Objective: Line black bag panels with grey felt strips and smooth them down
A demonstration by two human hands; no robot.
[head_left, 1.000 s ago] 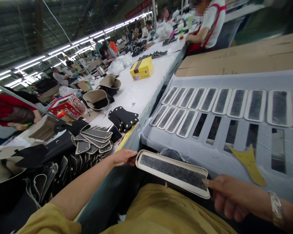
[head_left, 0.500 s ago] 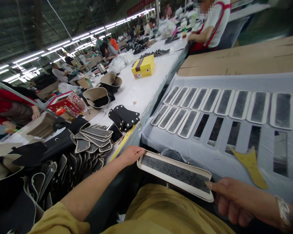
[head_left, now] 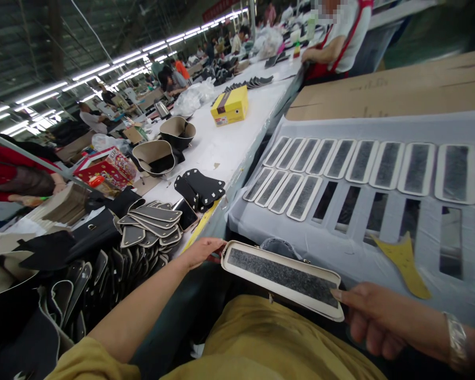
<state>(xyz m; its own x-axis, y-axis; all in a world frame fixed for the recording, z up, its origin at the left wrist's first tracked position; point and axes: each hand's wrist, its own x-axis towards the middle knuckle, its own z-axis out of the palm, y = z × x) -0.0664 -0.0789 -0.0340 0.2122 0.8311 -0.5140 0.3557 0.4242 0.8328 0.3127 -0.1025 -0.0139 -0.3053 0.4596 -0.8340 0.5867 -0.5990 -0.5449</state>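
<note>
Across my lap lies a handbag [head_left: 284, 277], its long face turned up: a cream border around a dark grey speckled strip. A dark curved handle and small metal fittings show along its edges. My left hand [head_left: 201, 252] is closed at the left end, its fingers partly hidden behind the corner. At the right end my right hand [head_left: 374, 311] presses its thumb on the grey strip, with the other fingers curled below the edge. The underside of the bag is hidden.
Rows of cream-edged grey panels [head_left: 385, 163] lie on a cloth-covered surface [head_left: 257, 224] with rectangular cut-outs. A yellow piece [head_left: 404, 266] rests there. Left are stacked grey pieces [head_left: 154, 221], black bag parts [head_left: 201, 187] and a yellow box [head_left: 230, 105]. Co-workers stand farther off.
My left thumb has slid off the panel's top toward its left end. My right thumb stays on the other end. The whole view has shifted slightly.
</note>
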